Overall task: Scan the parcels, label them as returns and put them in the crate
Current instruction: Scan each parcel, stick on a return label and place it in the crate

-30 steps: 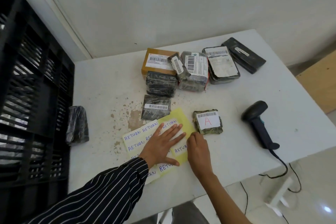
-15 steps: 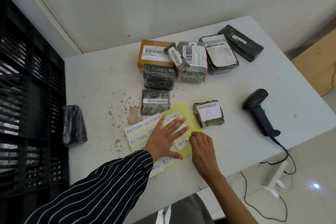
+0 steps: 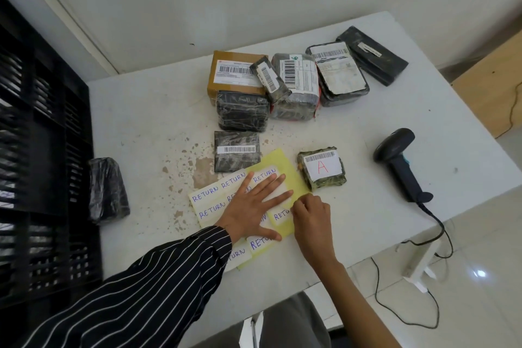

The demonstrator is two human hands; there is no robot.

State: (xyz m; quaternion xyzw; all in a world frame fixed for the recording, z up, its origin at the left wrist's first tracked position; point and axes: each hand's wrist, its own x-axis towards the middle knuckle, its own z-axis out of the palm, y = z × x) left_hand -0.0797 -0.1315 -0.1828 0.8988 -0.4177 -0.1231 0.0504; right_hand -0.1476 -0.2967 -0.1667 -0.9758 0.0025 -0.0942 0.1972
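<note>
Pressing down with its fingers spread and straight, the left grip [image 3: 254,206] pins the yellow sticker sheet [image 3: 282,158] to the desk [image 3: 158,110], most likely so the backing does not lift when a sticker is peeled. The right grip [image 3: 310,217] has its fingers bent down onto the sheet's right edge, beside a handwritten RETURN label [image 3: 279,216]. It looks to be working at a label corner, but whether one is already pinched between the fingertips cannot be told, since the back of the hand hides them.

Just beyond that edge lies a small parcel marked A [image 3: 322,168], barcode up and within easy reach, so it is probably the one waiting for its sticker. Another dark parcel with a barcode strip [image 3: 236,155] touches the sheet's far corner. The rest sit bunched at the back of the desk around a brown box [image 3: 234,73], seemingly not yet handled.

The scanner [image 3: 401,161] lies on its side to the right, apart from the parcels, its cable [image 3: 435,234] trailing over the desk edge. On the left stands the black crate [image 3: 36,150], with a black wrapped bundle [image 3: 107,189] on the desk just beside it. No parcel can be made out inside the crate.
</note>
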